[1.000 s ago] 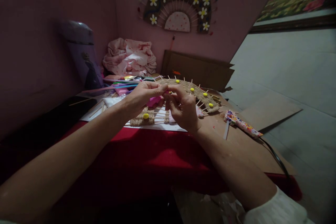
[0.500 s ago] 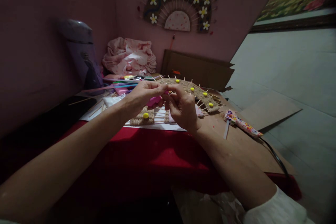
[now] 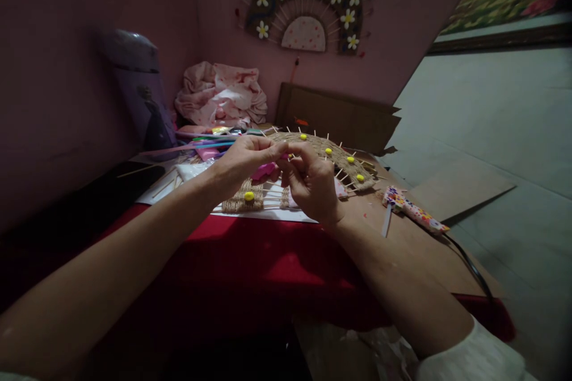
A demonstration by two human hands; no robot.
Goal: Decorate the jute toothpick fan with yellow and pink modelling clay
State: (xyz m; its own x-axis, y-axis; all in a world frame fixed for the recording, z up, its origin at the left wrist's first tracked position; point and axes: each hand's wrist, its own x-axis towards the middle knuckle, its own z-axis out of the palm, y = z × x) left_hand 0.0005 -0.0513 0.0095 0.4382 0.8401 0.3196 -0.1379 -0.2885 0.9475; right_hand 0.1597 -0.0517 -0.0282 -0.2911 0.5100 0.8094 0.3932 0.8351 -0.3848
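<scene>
My left hand (image 3: 245, 162) and my right hand (image 3: 310, 181) meet above a woven jute fan piece (image 3: 333, 158) that has wooden sticks and yellow beads on it. Both hands pinch a small pink piece (image 3: 263, 171) between their fingertips. It hangs under my left fingers. A smaller jute section with a yellow bead (image 3: 248, 196) lies just below the hands on white paper (image 3: 263, 212).
A red cloth (image 3: 250, 262) covers the near table. A patterned glue gun (image 3: 413, 209) with a black cord lies at right on brown cardboard (image 3: 415, 250). Pink fabric (image 3: 221, 95), coloured straws (image 3: 201, 146), a purple container (image 3: 140, 95) and a flowered fan (image 3: 306, 3) on the wall stand behind.
The view has shifted up very slightly. Both hands stay together, working the pink piece with little visible movement.
</scene>
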